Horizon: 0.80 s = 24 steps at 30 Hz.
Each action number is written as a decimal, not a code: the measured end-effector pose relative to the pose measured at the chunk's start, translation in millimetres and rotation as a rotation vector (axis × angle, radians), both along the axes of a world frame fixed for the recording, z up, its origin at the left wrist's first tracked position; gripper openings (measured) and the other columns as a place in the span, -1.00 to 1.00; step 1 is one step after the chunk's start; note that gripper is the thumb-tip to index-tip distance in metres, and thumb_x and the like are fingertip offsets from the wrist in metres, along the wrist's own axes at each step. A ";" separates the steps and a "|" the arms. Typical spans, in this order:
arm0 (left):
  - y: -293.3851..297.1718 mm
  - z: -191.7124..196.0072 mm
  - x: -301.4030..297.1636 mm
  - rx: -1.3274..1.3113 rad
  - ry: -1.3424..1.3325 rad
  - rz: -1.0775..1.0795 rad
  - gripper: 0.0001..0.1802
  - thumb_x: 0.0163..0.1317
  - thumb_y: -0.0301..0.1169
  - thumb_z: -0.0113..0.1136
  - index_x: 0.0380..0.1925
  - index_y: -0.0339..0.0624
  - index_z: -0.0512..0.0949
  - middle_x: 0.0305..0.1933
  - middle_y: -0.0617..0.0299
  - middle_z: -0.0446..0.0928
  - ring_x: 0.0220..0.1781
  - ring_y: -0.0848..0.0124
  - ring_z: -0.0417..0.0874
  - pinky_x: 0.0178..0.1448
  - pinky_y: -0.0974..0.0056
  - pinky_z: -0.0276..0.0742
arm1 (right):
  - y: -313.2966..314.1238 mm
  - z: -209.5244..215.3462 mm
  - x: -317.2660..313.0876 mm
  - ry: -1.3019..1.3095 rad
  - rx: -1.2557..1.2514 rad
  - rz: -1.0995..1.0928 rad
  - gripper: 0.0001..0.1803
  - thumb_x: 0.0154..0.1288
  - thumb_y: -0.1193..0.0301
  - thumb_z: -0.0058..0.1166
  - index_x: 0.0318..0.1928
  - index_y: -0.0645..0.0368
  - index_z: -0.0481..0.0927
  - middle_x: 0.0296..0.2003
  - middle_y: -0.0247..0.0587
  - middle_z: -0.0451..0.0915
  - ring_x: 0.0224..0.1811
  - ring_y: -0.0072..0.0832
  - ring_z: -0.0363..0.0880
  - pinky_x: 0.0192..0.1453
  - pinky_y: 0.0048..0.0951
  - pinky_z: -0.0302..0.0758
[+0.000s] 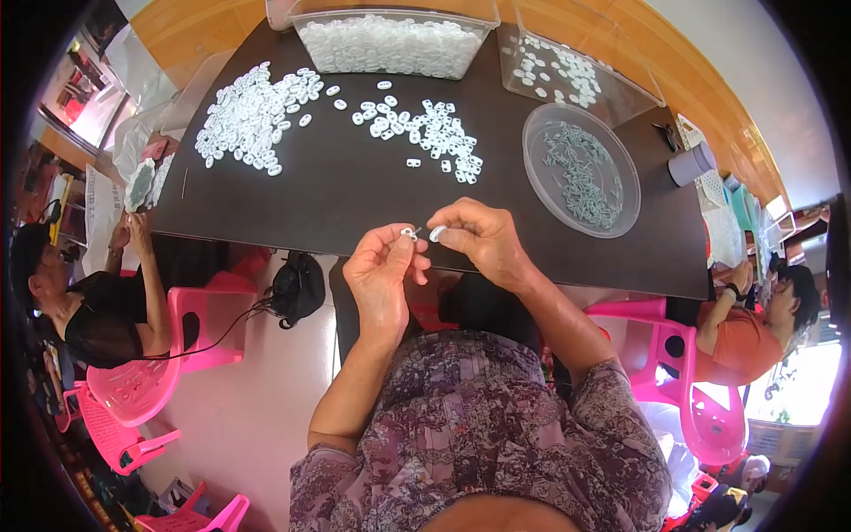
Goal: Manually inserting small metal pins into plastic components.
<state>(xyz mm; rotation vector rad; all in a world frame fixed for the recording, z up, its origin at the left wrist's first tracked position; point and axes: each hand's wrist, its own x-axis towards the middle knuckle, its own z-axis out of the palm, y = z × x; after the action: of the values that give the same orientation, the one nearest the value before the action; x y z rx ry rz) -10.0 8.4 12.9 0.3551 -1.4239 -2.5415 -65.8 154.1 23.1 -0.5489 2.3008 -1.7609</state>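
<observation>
Rounded white pieces (437,234) in hands (487,240)

A small white piece (408,233), with an opening showing in it, is pinched between the thumb and fingers of the left hand (377,270), and a thin grey pin (418,230) points from it toward the right. A second white piece (437,233), rounded at its outer edge, sits tilted in the right hand's (486,241) fingertips, near the pin but apart from the first piece.

Hands (483,241) pinching white pieces (437,234) at edge of dark table (310,191); slender grey pieces (588,202) in round tray (537,176)
</observation>
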 end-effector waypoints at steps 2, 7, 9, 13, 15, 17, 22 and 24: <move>1.5 -0.5 0.8 0.010 0.003 -0.005 -0.86 0.26 -0.51 0.07 -0.27 -0.42 0.50 -0.43 0.10 0.56 -0.56 0.49 0.53 -0.56 0.44 0.45 | -0.9 -2.2 1.1 -0.004 -0.023 0.045 -0.84 0.19 0.61 0.07 -0.19 0.26 0.60 -0.37 -0.41 0.57 -0.30 -0.73 0.48 -0.16 -0.65 0.42; 4.4 -3.4 0.5 0.038 0.014 -0.010 -0.86 0.27 -0.51 0.07 -0.26 -0.42 0.49 -0.41 0.10 0.56 -0.52 0.48 0.55 -0.54 0.44 0.46 | -4.1 -5.5 3.0 -0.113 -0.221 0.025 -0.86 0.21 0.61 0.05 -0.19 0.31 0.56 -0.32 -0.31 0.59 -0.27 -0.66 0.52 -0.12 -0.60 0.47; 5.8 -2.8 0.2 0.045 0.014 -0.003 -0.86 0.27 -0.52 0.07 -0.26 -0.42 0.49 -0.41 0.11 0.56 -0.52 0.47 0.56 -0.54 0.43 0.47 | -5.6 -6.7 4.5 -0.178 -0.308 0.020 -0.86 0.22 0.61 0.05 -0.19 0.33 0.54 -0.31 -0.28 0.60 -0.25 -0.63 0.54 -0.11 -0.58 0.48; 6.9 -2.8 0.6 0.044 0.004 -0.012 -0.86 0.26 -0.52 0.07 -0.26 -0.41 0.49 -0.41 0.11 0.56 -0.52 0.46 0.56 -0.54 0.43 0.48 | -10.1 -7.8 9.7 -0.171 -0.370 -0.005 -0.87 0.22 0.62 0.02 -0.20 0.34 0.52 -0.36 -0.29 0.59 -0.28 -0.66 0.55 -0.16 -0.58 0.50; 7.0 -2.8 1.3 0.045 0.004 -0.012 -0.86 0.26 -0.51 0.08 -0.26 -0.41 0.49 -0.40 0.10 0.57 -0.52 0.46 0.57 -0.54 0.43 0.48 | -10.2 -8.2 10.5 -0.192 -0.382 -0.016 -0.87 0.22 0.62 0.02 -0.20 0.34 0.52 -0.36 -0.29 0.59 -0.29 -0.66 0.54 -0.16 -0.58 0.50; 7.6 -3.8 1.4 0.043 -0.004 -0.019 -0.86 0.25 -0.51 0.09 -0.26 -0.41 0.49 -0.39 0.10 0.57 -0.52 0.46 0.57 -0.53 0.43 0.48 | -8.8 -11.2 9.5 -0.207 -0.371 -0.077 -0.87 0.23 0.58 0.05 -0.19 0.32 0.53 -0.34 -0.29 0.59 -0.27 -0.63 0.53 -0.18 -0.57 0.49; 6.7 -5.3 0.9 -0.003 -0.022 -0.012 -0.87 0.24 -0.51 0.11 -0.27 -0.39 0.52 -0.38 0.10 0.58 -0.52 0.48 0.56 -0.54 0.44 0.46 | -2.4 -3.2 7.1 -0.162 -0.300 -0.062 -0.86 0.23 0.54 0.07 -0.19 0.29 0.54 -0.36 -0.35 0.59 -0.35 -0.70 0.48 -0.33 -0.65 0.40; 6.8 -2.6 1.6 -0.101 -0.027 0.001 -0.88 0.24 -0.51 0.11 -0.29 -0.37 0.53 -0.40 0.13 0.57 -0.53 0.50 0.54 -0.55 0.46 0.43 | -1.8 -1.4 5.9 -0.177 -0.313 -0.058 -0.84 0.23 0.53 0.07 -0.17 0.28 0.54 -0.36 -0.37 0.59 -0.37 -0.72 0.46 -0.36 -0.68 0.36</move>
<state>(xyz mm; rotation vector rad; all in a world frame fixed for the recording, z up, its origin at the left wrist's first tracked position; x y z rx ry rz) -8.4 15.2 10.3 0.3749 -1.5538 -2.4617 -59.9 152.4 21.7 -0.3586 1.9557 -2.1203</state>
